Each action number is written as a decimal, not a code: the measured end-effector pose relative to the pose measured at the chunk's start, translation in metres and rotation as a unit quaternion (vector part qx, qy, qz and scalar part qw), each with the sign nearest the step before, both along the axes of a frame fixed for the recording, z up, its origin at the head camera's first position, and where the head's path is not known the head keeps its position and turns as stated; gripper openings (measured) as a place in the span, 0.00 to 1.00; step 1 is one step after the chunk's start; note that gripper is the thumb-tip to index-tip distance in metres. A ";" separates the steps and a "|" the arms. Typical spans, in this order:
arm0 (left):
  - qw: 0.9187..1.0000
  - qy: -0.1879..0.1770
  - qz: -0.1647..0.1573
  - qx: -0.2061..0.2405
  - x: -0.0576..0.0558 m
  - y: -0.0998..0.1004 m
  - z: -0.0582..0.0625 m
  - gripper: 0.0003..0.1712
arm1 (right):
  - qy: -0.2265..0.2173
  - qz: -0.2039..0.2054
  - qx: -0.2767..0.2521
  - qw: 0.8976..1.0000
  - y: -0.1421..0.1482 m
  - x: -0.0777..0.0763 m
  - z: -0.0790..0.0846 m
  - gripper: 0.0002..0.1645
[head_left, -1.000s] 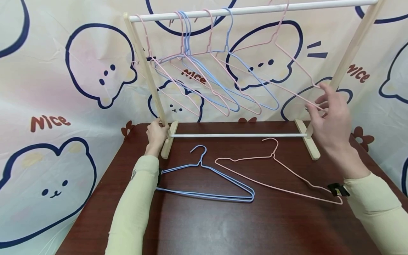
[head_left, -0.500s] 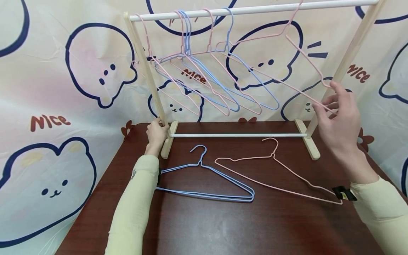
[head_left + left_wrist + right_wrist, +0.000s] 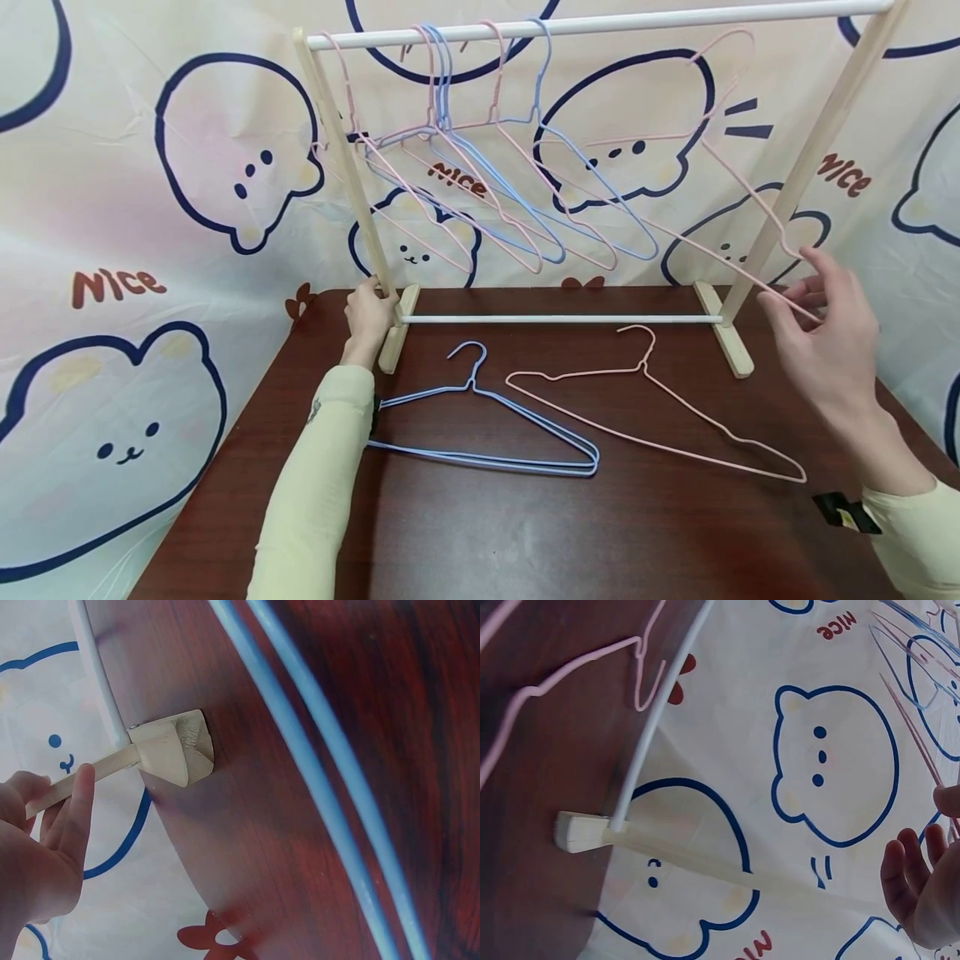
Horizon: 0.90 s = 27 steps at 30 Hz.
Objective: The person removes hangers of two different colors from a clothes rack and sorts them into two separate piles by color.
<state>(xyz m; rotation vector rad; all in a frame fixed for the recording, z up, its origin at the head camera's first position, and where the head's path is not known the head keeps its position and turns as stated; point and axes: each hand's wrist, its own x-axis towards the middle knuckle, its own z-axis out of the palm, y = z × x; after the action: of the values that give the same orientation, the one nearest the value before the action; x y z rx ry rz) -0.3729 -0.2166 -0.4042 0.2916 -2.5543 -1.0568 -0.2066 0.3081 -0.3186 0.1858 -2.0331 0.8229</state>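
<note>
My left hand [image 3: 369, 315] grips the left post [image 3: 352, 192] of a wooden rack near its foot; the left wrist view shows its fingers around the post. At the right, my right hand [image 3: 836, 333] pinches the lower right corner of a pink hanger [image 3: 742, 182]. That hanger's hook hangs below the white bar [image 3: 675, 18], apart from it. Several pink and blue hangers [image 3: 592, 171] hang on the bar's left half. On the table, blue hangers [image 3: 472, 383] lie stacked beside my left wrist, with a pink hanger [image 3: 643, 365] right of them.
The rack stands at the back of the dark brown table [image 3: 480, 542], joined low down by a white crossbar [image 3: 562, 319]. Its right post [image 3: 817, 142] stands close to my right hand. A curtain printed with cartoon bears [image 3: 112, 400] hangs behind.
My right hand has moved right and down with the pink hanger, whose hook has come off the bar. The left hand has kept its hold on the post.
</note>
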 end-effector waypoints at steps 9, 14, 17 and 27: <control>1.000 0.005 -0.004 -0.004 0.000 0.000 0.000 0.08 | -0.065 -0.014 0.008 0.998 0.012 0.024 -0.016 0.38; 1.000 0.005 -0.002 -0.004 0.000 0.000 -0.001 0.08 | -0.101 -0.027 0.011 0.994 0.016 0.033 -0.025 0.37; 1.000 0.002 -0.001 -0.005 0.000 0.000 0.000 0.09 | -0.124 -0.033 0.013 0.992 0.019 0.038 -0.030 0.37; 1.000 0.006 -0.001 -0.007 0.000 0.001 -0.001 0.08 | -0.173 -0.019 0.008 0.985 0.024 0.056 -0.046 0.38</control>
<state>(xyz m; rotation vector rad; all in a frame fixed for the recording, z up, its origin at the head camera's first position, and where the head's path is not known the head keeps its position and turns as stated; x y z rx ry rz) -0.3727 -0.2159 -0.4048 0.2776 -2.5511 -1.0373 -0.1503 0.3319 -0.3642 0.0120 -2.3599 0.8614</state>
